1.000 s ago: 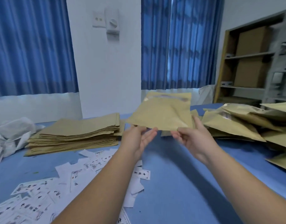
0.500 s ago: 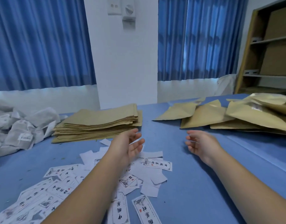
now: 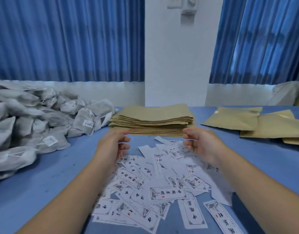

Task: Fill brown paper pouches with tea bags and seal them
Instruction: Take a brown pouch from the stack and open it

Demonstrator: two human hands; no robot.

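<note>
A stack of flat brown paper pouches lies at the middle back of the blue table. My left hand and my right hand hover just in front of the stack's near edge, palms facing each other, fingers loosely curled, holding nothing. A heap of white tea bags with small labels fills the left side. Filled brown pouches lie at the right.
White printed paper labels are scattered over the table in front of me, under my forearms. Blue curtains and a white wall pillar stand behind the table.
A filled pouch that both hands held a second ago now lies on the right pile. My view swung left, and both empty hands moved to the front of the flat pouch stack.
</note>
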